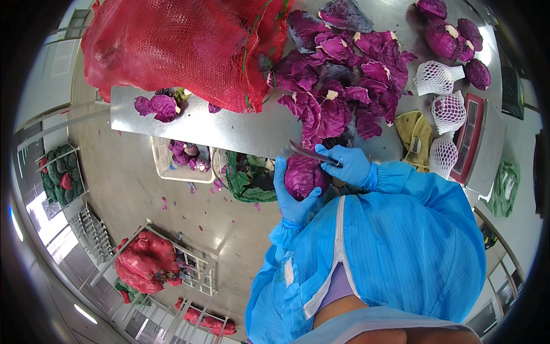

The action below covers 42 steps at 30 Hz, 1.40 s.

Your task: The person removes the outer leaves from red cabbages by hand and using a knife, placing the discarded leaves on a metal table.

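My left hand (pixel 293 200), in a blue glove, is closed around the side of a round red cabbage (pixel 305 176) held close to my body at the table's near edge. In my right hand (pixel 350 165), also gloved in blue, is a knife (pixel 309 151) with a curved, dark blade lying over the top of that cabbage. Just beyond both hands, a pile of loose purple cabbage leaves (pixel 366 86) covers the middle of the metal table (pixel 229 129). The cabbage's underside is hidden by my left hand and sleeve.
A large red mesh sack (pixel 177 51) lies at the far left. Trimmed cabbages (pixel 438 39), white foam nets (pixel 436 78), an olive cloth (pixel 413 136) and a red-framed device (pixel 470 137) stand right. Below the edge are a white basket (pixel 172 172) and green mesh bag (pixel 243 192).
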Each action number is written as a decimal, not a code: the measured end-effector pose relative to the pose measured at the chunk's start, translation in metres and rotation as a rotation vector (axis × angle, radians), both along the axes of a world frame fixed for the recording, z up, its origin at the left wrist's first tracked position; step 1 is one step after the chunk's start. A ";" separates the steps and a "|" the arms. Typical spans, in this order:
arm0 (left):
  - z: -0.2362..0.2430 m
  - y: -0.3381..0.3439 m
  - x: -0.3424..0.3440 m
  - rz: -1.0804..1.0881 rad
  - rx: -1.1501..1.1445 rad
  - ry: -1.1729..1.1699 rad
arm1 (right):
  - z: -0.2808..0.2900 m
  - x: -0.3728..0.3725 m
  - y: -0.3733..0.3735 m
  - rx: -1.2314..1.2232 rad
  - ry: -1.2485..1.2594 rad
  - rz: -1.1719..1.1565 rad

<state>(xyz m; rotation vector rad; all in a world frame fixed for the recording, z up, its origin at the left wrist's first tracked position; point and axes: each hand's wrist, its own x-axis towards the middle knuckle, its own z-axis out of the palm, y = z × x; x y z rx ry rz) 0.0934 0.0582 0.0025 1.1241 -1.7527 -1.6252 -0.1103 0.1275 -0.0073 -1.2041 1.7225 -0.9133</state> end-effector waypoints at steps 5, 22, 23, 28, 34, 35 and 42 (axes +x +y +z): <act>-0.004 0.008 0.002 0.083 -0.044 -0.035 | 0.016 0.009 -0.008 -0.101 0.309 0.051; -0.022 0.015 0.004 0.422 0.304 0.409 | -0.043 -0.038 -0.029 0.211 -0.231 -0.425; -0.023 0.015 0.003 0.415 0.302 0.412 | -0.064 -0.055 -0.030 0.044 0.020 -0.399; -0.002 0.008 -0.001 0.571 0.733 0.442 | -0.027 -0.087 -0.052 0.221 0.084 -0.405; 0.042 0.002 -0.022 0.509 1.258 0.489 | 0.065 -0.015 -0.029 0.087 -0.307 -0.028; 0.039 0.001 -0.022 0.506 1.258 0.486 | 0.058 -0.006 -0.025 0.021 -0.379 0.001; 0.008 0.000 -0.014 0.393 1.288 0.641 | 0.027 -0.027 -0.048 0.332 -0.278 0.192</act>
